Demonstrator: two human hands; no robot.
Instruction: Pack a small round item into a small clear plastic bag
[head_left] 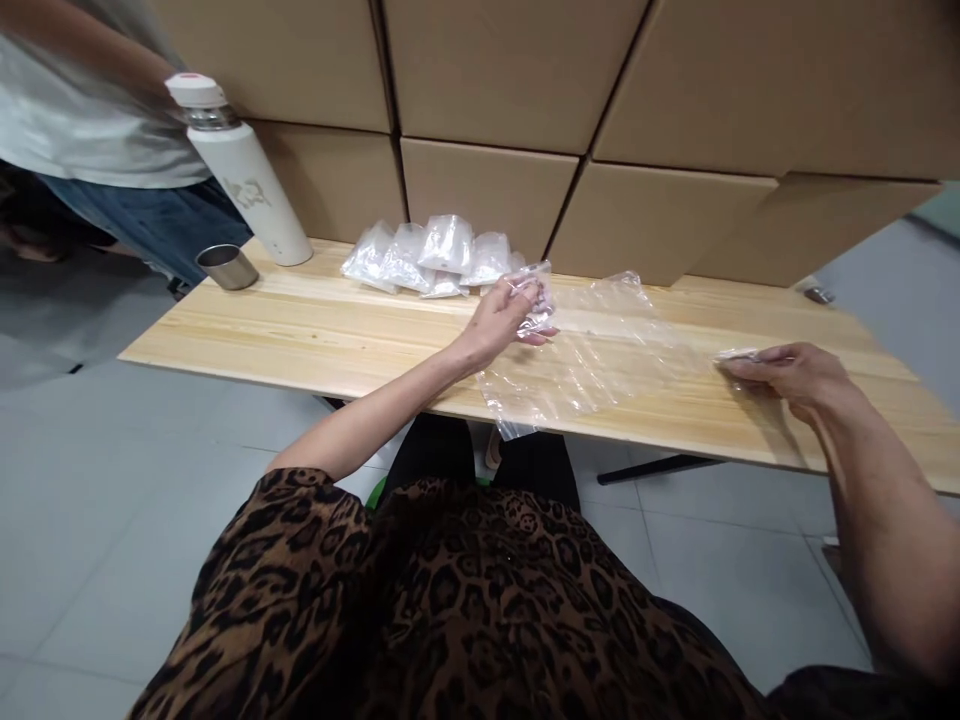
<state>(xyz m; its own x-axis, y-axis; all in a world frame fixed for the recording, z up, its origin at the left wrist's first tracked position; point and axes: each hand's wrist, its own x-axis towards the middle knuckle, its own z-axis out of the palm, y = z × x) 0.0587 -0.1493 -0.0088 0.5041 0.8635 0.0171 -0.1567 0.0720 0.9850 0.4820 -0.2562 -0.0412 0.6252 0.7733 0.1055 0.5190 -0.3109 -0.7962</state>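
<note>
My left hand (pixel 501 320) is raised just above the wooden table (pixel 300 330) and pinches a small clear plastic packet (pixel 537 296) between its fingers. My right hand (pixel 787 375) rests on the table at the right and grips the edge of a large clear plastic bag (pixel 600 360), which lies flat across the table between both hands. A pile of several small filled clear packets (pixel 431 258) sits just behind and left of my left hand.
A white insulated bottle (pixel 244 170) and a small metal cup (pixel 226 266) stand at the table's far left. Stacked cardboard boxes (pixel 495 110) wall the back edge. Another person in a white shirt and jeans (pixel 90 150) stands at the upper left. Grey tiled floor lies below.
</note>
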